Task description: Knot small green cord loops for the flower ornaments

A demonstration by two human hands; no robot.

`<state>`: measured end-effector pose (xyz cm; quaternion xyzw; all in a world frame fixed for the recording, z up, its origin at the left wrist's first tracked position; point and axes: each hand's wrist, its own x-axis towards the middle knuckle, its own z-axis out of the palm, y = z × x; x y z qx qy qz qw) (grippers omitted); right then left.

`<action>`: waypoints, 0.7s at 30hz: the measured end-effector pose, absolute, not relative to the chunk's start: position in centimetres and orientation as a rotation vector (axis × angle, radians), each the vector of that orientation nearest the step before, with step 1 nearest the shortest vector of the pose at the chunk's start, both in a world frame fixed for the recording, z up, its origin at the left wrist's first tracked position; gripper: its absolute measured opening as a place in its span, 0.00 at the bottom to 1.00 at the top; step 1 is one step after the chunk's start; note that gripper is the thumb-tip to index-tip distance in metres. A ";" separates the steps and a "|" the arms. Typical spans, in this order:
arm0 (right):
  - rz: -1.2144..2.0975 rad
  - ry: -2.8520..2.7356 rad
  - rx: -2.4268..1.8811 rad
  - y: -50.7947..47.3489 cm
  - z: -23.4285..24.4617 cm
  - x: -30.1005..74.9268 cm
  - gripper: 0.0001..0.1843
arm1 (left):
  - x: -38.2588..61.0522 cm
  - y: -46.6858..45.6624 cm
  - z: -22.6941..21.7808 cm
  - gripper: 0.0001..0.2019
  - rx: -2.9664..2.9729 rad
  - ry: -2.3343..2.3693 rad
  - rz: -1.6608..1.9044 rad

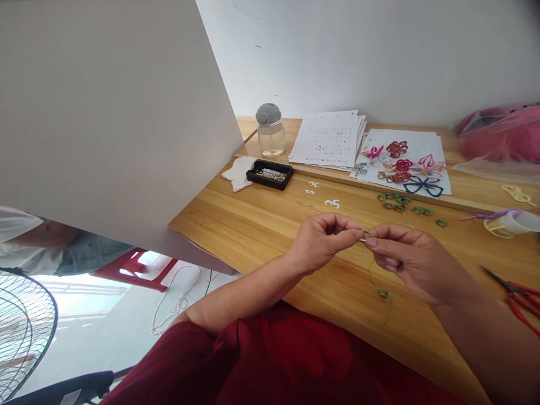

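Note:
Over the wooden table my left hand [321, 243] and my right hand [411, 256] meet, fingertips nearly touching. Both pinch a tiny green-and-white piece [365, 232], mostly covered by the fingers; its exact kind is too small to tell. Below my right hand a small green coil [383, 293] lies near the table edge, and a thin thread seems to run from it up to the fingers. Several green curled loops [394, 201] lie beyond my hands. White paper crescents [332, 203] are spread on the wood to their left.
Red-handled scissors [517, 295] lie at right, near a tipped clear cup [508, 223]. Behind are colourful thread flowers [403, 165] on paper, a stack of cut sheets [323, 140], a black tray [270, 174] of small bits and a lidded bottle [271, 132]. A grey partition [126, 112] stands left.

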<state>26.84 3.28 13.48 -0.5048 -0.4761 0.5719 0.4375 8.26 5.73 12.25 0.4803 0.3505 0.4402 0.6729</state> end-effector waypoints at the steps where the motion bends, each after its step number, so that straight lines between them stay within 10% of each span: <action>1: 1.336 -1.249 -1.269 3.1 13.4 26.8 0.21 | 8.3 5.7 12.2 0.23 1.063 0.800 0.983; 12: -0.201 -1.985 -1.171 0.8 13.2 26.4 0.06 | 8.8 5.2 12.3 0.16 1.068 0.899 1.050; 21: -0.390 -2.141 -1.005 1.4 15.1 26.9 0.10 | 8.2 4.9 12.5 0.14 1.259 0.910 1.003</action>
